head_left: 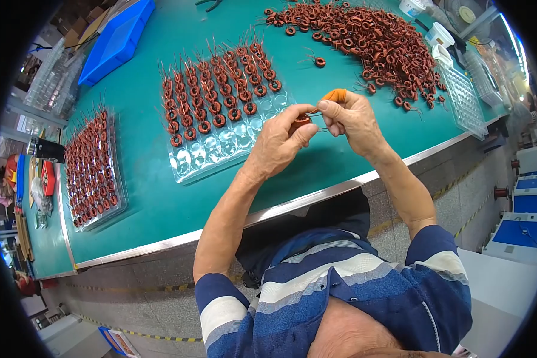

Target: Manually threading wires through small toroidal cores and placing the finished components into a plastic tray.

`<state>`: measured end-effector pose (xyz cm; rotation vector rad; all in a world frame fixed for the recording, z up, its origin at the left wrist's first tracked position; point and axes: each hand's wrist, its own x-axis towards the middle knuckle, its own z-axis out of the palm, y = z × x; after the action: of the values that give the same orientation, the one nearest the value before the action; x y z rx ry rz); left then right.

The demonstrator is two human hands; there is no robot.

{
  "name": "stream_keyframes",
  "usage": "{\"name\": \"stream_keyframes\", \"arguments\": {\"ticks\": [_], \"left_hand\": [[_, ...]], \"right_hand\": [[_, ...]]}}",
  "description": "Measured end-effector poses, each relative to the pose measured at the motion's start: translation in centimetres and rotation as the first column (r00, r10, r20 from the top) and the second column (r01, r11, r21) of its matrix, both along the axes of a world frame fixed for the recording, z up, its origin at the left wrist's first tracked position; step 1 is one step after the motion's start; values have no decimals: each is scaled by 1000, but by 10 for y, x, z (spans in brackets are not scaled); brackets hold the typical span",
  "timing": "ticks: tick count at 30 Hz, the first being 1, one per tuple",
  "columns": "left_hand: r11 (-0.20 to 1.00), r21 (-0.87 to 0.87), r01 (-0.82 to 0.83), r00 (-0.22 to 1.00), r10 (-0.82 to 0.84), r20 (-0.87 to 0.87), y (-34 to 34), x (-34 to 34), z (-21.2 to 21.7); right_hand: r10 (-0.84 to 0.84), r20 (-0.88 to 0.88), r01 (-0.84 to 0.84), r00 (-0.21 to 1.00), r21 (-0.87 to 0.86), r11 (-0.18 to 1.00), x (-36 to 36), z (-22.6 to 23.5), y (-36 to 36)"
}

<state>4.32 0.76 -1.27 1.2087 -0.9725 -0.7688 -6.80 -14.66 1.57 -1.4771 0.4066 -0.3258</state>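
Between the thumb and fingers of my left hand point(280, 138) is a copper-wound toroid coil point(301, 121), its wire ends pointing right. My right hand point(353, 118), with orange tape round a finger, pinches the coil's wire leads between thumb and forefinger. Both hands are raised over the green table's front part. To their left lies a clear plastic blister tray point(212, 149) with rows of similar coils point(221, 89) standing in its pockets, leads up. The pockets along its near and right sides hold no coils. One loose coil point(320, 62) lies beyond my hands.
A large heap of coils point(370, 45) covers the far right of the green table point(161, 203). At far left stands a filled coil tray point(95, 167), with a blue bin point(116, 42) behind it. Empty clear trays point(464, 101) lie at the right edge. Pliers point(210, 5) rest at the back.
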Motion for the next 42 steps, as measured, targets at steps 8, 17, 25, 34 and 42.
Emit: {"name": "stream_keyframes", "arguments": {"ticks": [8, 17, 25, 34, 42], "left_hand": [[990, -101, 101, 991, -109, -72, 5, -4, 1], [991, -132, -36, 995, 23, -101, 3, -15, 2], [991, 26, -132, 991, 133, -35, 2, -16, 1], [986, -132, -100, 974, 70, -215, -1, -16, -6], [963, -192, -190, 947, 129, -294, -2, -15, -6]], "right_hand": [[60, 116, -57, 991, -27, 998, -10, 5, 13], [-144, 160, 139, 977, 41, 989, -11, 3, 26], [-78, 104, 109, 992, -343, 933, 3, 15, 17], [-107, 253, 154, 961, -173, 973, 4, -3, 30], [-157, 258, 181, 953, -70, 981, 8, -11, 32]]}}
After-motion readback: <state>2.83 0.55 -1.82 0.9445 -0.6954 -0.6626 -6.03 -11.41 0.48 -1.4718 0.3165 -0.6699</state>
